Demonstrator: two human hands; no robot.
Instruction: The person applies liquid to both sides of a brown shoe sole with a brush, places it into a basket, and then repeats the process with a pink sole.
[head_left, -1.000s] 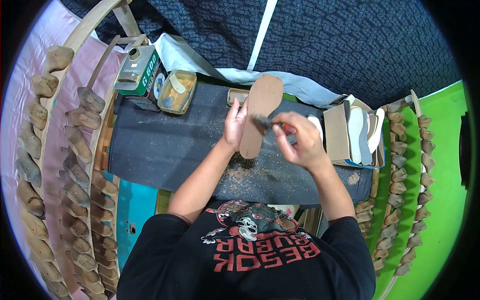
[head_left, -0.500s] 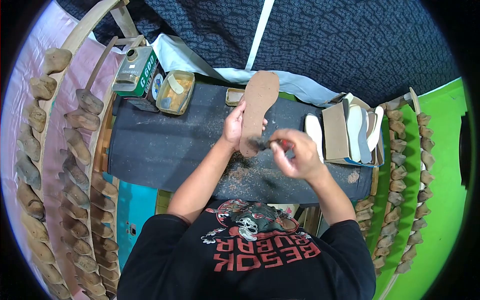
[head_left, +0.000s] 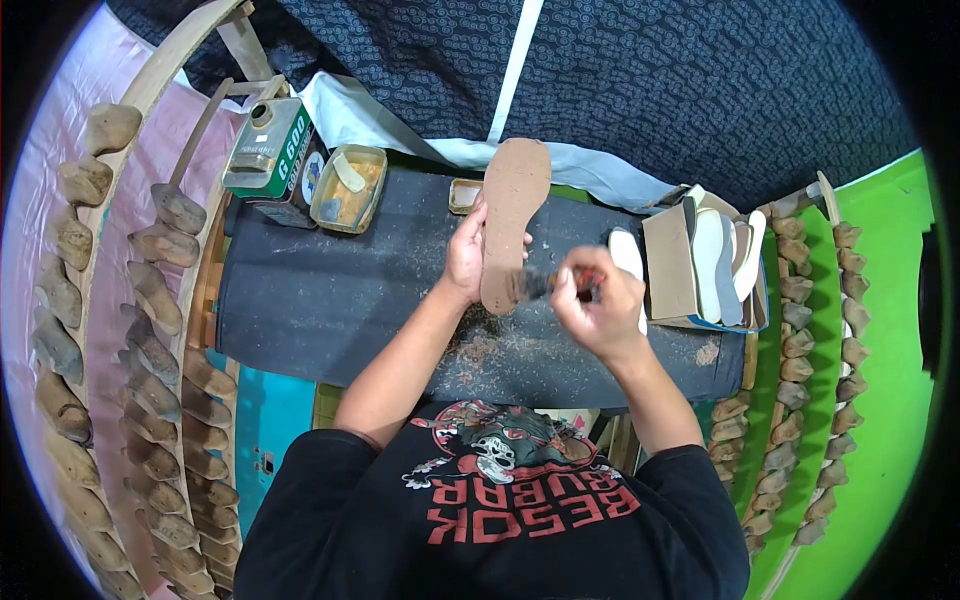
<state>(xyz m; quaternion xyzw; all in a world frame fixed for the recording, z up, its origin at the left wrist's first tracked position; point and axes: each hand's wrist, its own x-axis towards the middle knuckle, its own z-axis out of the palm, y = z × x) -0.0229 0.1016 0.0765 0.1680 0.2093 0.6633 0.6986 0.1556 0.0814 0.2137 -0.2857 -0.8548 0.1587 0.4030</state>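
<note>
My left hand [head_left: 466, 252] grips a brown shoe insole [head_left: 517, 190] by its edge, fingers behind it and the thumb along its left side. The insole stands lengthwise above the table, its narrow heel end toward me, with small marks on its face. In my right hand [head_left: 604, 305], closed in a fist, is a tool with a red-and-black handle [head_left: 590, 281]. Its dark head [head_left: 538, 285] is smeared by motion, so its exact kind cannot be made out. That head is close to the insole's heel end; whether they touch cannot be told.
Brown scraps [head_left: 490, 350] litter the dark tabletop [head_left: 300, 290]. At the back left stand a green-and-silver can [head_left: 265, 160] and a plastic tub [head_left: 352, 210]. A cardboard box [head_left: 670, 265] of soles is at the right, beside a white sole [head_left: 627, 252]. Shoe lasts [head_left: 155, 295] line racks on both sides.
My right hand and its tool have shifted slightly right, away from the insole's heel end. The insole has tilted and moved a little left in my left hand.
</note>
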